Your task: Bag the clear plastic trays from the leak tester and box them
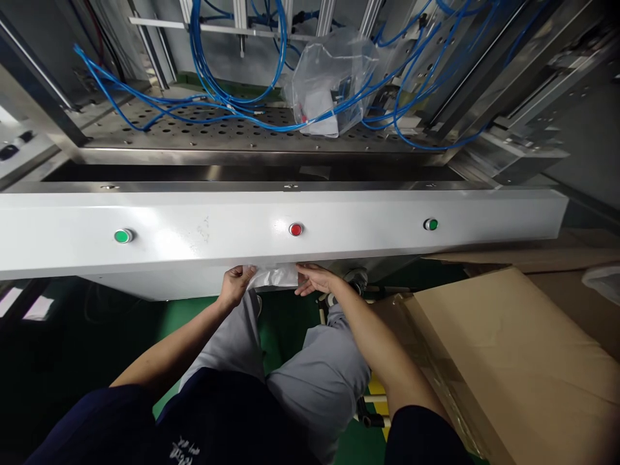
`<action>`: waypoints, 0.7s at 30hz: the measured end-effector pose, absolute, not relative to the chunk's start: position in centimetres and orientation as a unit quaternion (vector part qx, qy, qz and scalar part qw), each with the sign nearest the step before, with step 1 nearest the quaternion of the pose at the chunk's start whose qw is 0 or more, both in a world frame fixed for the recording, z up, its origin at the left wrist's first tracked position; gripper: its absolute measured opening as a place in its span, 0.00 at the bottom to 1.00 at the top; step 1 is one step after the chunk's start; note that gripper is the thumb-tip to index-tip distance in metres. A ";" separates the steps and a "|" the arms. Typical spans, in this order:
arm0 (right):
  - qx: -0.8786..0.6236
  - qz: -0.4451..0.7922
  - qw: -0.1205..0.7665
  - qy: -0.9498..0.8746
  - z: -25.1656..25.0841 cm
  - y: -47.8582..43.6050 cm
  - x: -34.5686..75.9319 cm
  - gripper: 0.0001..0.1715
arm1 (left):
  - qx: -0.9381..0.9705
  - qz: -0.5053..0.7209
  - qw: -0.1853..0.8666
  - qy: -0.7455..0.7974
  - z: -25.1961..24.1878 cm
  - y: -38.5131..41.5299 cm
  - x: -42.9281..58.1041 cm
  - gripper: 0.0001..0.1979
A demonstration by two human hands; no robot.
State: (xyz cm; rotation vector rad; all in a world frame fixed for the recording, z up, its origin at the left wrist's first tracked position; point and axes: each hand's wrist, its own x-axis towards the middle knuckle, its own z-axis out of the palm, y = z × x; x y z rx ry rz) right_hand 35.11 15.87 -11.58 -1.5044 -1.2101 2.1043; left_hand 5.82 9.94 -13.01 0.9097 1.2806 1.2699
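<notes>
Just below the front edge of the white machine panel (358, 219), my left hand (236, 284) pinches the left end of a small clear plastic bag (274, 276). My right hand (312, 279) is at the bag's other end, its thumb side against the plastic and the other fingers stretched out. The bag spans the gap between both hands, in front of the panel's lower face. What the bag contains, if anything, I cannot make out.
Two green buttons (123, 236) and a red button (295, 229) stick out from the panel. Above lie coiled blue tubes (208, 84) and a larger clear bag (334, 77) on a perforated metal plate (194, 132). A big cardboard box (513, 355) stands at my right.
</notes>
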 end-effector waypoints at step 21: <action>-0.424 0.711 0.002 -0.560 -12.7 16.0 36.2 0.23 | 0.302 0.407 0.743 0.436 -11.9 9.1 4.7 0.33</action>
